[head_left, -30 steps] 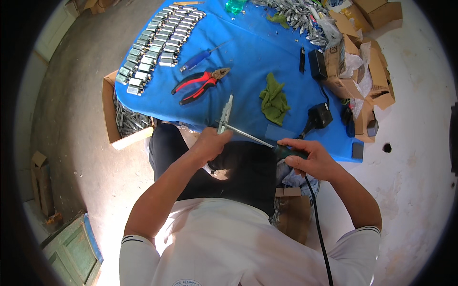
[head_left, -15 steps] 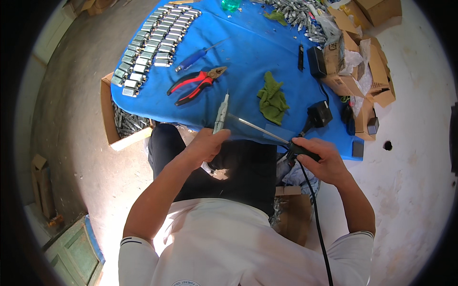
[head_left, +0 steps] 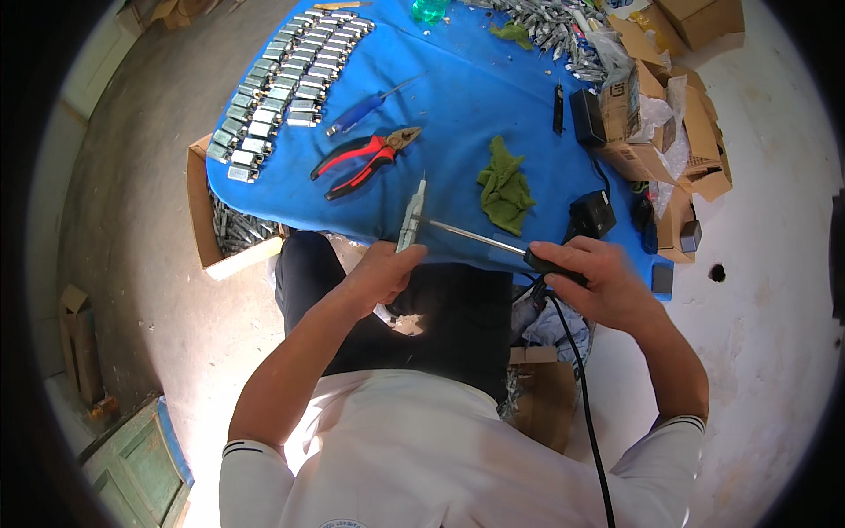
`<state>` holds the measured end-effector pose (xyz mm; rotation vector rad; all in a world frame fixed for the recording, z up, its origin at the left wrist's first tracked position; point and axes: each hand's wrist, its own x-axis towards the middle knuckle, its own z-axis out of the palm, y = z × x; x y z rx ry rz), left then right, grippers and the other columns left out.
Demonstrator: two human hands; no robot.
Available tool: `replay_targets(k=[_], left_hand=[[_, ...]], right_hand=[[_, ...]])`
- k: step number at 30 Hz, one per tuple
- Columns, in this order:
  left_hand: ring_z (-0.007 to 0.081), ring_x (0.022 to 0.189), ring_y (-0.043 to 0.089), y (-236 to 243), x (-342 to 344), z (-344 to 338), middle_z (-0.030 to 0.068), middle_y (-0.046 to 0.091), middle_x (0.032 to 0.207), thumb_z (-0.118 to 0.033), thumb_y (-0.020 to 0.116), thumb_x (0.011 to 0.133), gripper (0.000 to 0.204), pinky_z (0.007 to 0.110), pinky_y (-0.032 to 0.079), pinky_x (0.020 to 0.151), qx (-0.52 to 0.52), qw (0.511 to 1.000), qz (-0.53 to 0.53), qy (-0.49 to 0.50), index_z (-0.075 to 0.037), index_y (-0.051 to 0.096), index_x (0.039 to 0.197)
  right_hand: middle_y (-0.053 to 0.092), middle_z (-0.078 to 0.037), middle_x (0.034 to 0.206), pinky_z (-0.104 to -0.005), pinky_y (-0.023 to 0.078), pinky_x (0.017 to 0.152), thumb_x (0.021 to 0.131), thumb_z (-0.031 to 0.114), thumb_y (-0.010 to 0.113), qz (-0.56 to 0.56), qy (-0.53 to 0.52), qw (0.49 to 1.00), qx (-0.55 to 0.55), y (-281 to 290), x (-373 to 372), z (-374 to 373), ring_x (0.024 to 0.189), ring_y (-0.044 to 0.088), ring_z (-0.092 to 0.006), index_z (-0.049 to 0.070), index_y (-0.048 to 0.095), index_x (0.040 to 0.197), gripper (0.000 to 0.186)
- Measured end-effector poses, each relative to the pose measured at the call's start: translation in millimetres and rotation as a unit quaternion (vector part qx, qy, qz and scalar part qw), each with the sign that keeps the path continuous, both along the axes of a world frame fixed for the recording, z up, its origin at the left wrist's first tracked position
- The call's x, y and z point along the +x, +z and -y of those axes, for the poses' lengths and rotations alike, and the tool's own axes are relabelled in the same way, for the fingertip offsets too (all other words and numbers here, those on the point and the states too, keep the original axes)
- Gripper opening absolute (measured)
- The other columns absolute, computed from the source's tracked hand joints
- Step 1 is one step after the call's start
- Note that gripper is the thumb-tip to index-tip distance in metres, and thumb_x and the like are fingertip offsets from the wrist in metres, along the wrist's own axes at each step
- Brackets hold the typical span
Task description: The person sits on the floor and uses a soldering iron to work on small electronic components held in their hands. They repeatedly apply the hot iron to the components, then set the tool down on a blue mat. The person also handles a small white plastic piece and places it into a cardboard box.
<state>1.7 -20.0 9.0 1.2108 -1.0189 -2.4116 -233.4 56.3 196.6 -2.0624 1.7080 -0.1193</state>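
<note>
My left hand [head_left: 380, 280] is closed around the lower end of a slim light-grey piece with a thin pointed tip [head_left: 411, 216], held upright at the table's near edge. My right hand [head_left: 603, 280] grips the black handle of a long-shafted screwdriver [head_left: 480, 238]. Its shaft points left, and the end meets or nearly meets the side of the grey piece; I cannot tell whether they touch. Beyond my hands lie red-and-black pliers [head_left: 365, 161], a blue-handled screwdriver [head_left: 356, 114] and a crumpled green cloth [head_left: 505, 187].
Rows of small metal parts [head_left: 282, 81] cover the far left of the blue-covered table [head_left: 458, 97]. A pile of grey pieces [head_left: 550, 35] lies at the far right, near cardboard boxes [head_left: 629, 150] and a black adapter [head_left: 591, 214]. A black cable [head_left: 583, 378] hangs below my right hand.
The screwdriver's shaft has swung to a slightly flatter angle, and its handle has moved slightly up and left. The left hand still holds the grey piece in nearly the same place.
</note>
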Motion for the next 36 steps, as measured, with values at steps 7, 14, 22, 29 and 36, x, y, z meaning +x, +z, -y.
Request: replay_targets(k=[7,14,22,29,36], left_hand=[[0.0068,0.039,0.03,-0.8,-2.8,-0.5,-0.0018,0.036,0.05,-0.034,0.056,0.087,0.036,0.024,0.02,0.037,-0.027,0.999,0.02,0.011,-0.011,0.043,0.063],[0.0152,0.047,0.046,-8.5,-6.7,-0.4,0.0058,0.047,0.052,-0.034,0.055,0.082,0.04,0.031,0.037,0.047,-0.113,0.99,0.08,-0.003,0.0,0.051,0.061],[0.0153,0.047,0.045,-0.8,-6.4,0.2,0.0067,0.047,0.052,-0.03,0.055,0.081,0.039,0.033,0.038,0.047,-0.141,0.981,0.13,-0.004,0.002,0.05,0.059],[0.0144,0.046,0.043,10.0,-5.4,3.0,0.0065,0.046,0.051,-0.024,0.056,0.08,0.035,0.033,0.036,0.045,-0.125,0.984,0.129,-0.015,0.003,0.049,0.058],[0.0119,0.042,0.038,0.9,-5.4,-3.3,0.0039,0.042,0.05,-0.023,0.055,0.081,0.034,0.03,0.03,0.04,-0.133,0.985,0.109,0.01,-0.002,0.046,0.057]], right_hand=[[0.061,-0.009,0.074,-0.0261,0.044,0.058,0.079,0.003,0.066,-0.005,0.032,0.999,0.015,0.0,-0.8,25.6,0.064,0.057,-0.016,0.005,0.063,0.116,0.036],[0.066,-0.007,0.076,-0.0234,0.044,0.061,0.081,0.009,0.064,0.09,0.001,0.992,0.093,-3.7,-19.1,44.8,0.063,0.053,-0.0095,0.003,0.063,0.115,0.034],[0.059,-0.003,0.069,-0.02,0.036,0.043,0.085,0.015,0.064,0.254,-0.23,0.892,0.295,-13.8,-25.4,37.4,0.049,0.045,-0.0052,0.003,0.06,0.121,0.039],[0.058,-0.005,0.073,-0.0175,0.03,0.036,0.089,0.019,0.06,0.412,-0.306,0.789,0.337,-49.8,-32.0,1.5,0.045,0.044,-0.0045,0.004,0.053,0.129,0.043],[0.06,-0.006,0.076,-0.0218,0.04,0.043,0.088,0.016,0.061,0.339,-0.239,0.89,0.189,-74.4,-20.7,-24.8,0.05,0.05,-0.0072,0.004,0.057,0.124,0.038]])
